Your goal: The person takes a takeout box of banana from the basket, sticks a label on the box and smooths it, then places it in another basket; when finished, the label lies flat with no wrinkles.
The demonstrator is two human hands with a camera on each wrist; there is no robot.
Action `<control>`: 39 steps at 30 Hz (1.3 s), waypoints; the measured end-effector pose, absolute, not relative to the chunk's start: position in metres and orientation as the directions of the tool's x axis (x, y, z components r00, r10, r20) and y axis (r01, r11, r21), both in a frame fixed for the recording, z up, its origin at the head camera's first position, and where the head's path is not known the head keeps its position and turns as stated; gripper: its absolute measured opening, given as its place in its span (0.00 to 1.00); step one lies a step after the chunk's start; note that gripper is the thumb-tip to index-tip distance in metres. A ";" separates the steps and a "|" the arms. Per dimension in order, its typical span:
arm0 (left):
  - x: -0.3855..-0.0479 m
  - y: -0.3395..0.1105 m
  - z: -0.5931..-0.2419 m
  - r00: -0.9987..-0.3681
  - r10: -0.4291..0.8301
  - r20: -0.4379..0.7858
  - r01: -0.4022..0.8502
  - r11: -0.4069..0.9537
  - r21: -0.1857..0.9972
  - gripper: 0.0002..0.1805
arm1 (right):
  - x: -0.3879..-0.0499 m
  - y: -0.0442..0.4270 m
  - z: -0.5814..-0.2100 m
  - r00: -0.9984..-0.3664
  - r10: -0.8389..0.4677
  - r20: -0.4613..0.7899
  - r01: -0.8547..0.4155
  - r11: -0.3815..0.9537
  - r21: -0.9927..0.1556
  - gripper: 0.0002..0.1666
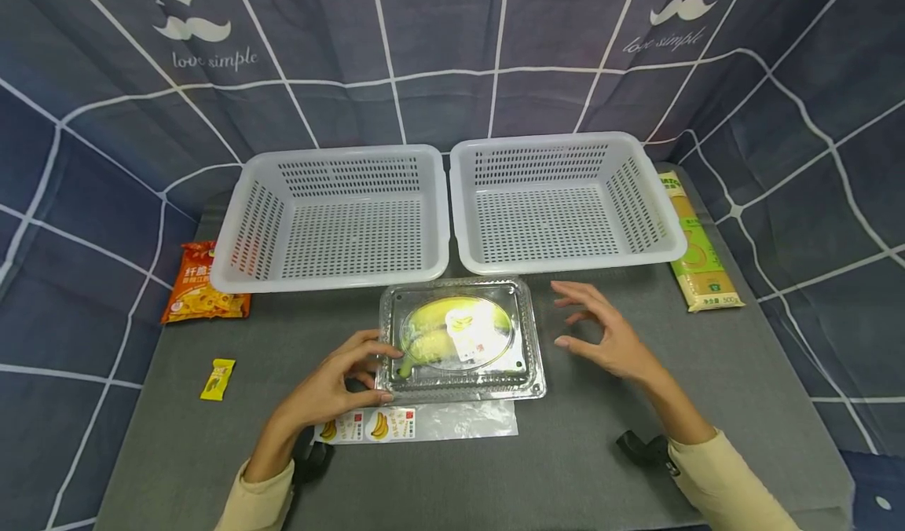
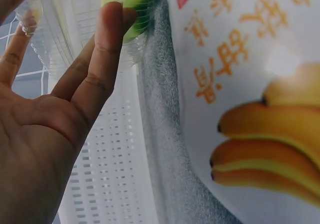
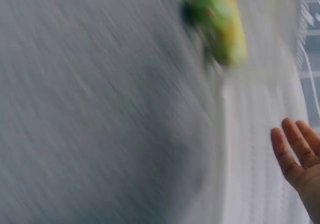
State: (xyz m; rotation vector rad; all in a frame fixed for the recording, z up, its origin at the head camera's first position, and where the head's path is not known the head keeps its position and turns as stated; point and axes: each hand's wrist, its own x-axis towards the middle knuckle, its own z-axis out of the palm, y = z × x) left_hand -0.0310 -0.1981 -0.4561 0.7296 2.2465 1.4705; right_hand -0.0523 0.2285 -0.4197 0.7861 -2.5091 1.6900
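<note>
A clear plastic clamshell box point(image 1: 459, 386), closed, lies flat on the grey table with bananas point(image 1: 433, 346) inside. Its lid carries a white banana label point(image 1: 475, 335). My left hand point(image 1: 325, 386) touches the box's left side, its index fingertip over the lid edge and the thumb by the near corner. To the right of the box, my right hand point(image 1: 615, 348) hangs apart from it, fingers spread and holding nothing. A strip of banana stickers point(image 1: 382, 426) lies just in front of the box, filling much of the left wrist view. The right wrist view is blurred.
Two white perforated baskets point(image 1: 332, 282) stand side by side behind the box. An orange snack bag point(image 1: 205, 291) lies at the left, a small yellow packet point(image 1: 218, 379) nearer me. Beside the right basket point(image 1: 566, 265) is a yellow-green food pack point(image 1: 700, 256).
</note>
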 end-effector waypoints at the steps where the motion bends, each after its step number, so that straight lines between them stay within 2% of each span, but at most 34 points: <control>1: -0.031 -0.198 -0.456 -0.805 0.593 -0.016 0.222 0.325 0.919 0.30 | -0.055 0.234 -0.415 -0.874 -0.358 0.329 -0.437 0.285 -0.853 0.43; 4: -0.029 -0.199 -0.456 -0.811 0.585 -0.008 0.221 0.319 0.922 0.30 | -0.068 0.255 -0.411 -0.873 -0.203 0.444 -0.488 0.338 -0.805 0.40; 6: -0.028 -0.201 -0.456 -0.814 0.581 0.002 0.229 0.317 0.920 0.30 | -0.081 0.274 -0.414 -0.873 -0.094 0.478 -0.472 0.412 -0.780 0.40; 10: -0.024 -0.203 -0.457 -0.825 0.565 0.022 0.239 0.312 0.919 0.30 | -0.110 0.312 -0.425 -0.882 0.075 0.465 -0.334 0.597 -0.729 0.42; 13: -0.020 -0.205 -0.458 -0.829 0.559 0.035 0.241 0.299 0.923 0.30 | -0.127 0.332 -0.429 -0.883 0.139 0.448 -0.250 0.669 -0.700 0.42; 22: -0.013 -0.210 -0.461 -0.833 0.550 0.055 0.250 0.286 0.925 0.28 | -0.142 0.357 -0.436 -0.953 0.137 0.270 -0.116 0.658 -0.744 0.48; 31: -0.011 -0.213 -0.461 -0.838 0.542 0.067 0.251 0.273 0.929 0.29 | -0.145 0.354 -0.443 -0.963 0.085 0.257 -0.143 0.647 -0.749 0.52; 39: -0.007 -0.217 -0.461 -0.848 0.524 0.080 0.257 0.274 0.927 0.30 | -0.148 0.347 -0.443 -0.973 0.108 0.202 -0.086 0.646 -0.759 0.52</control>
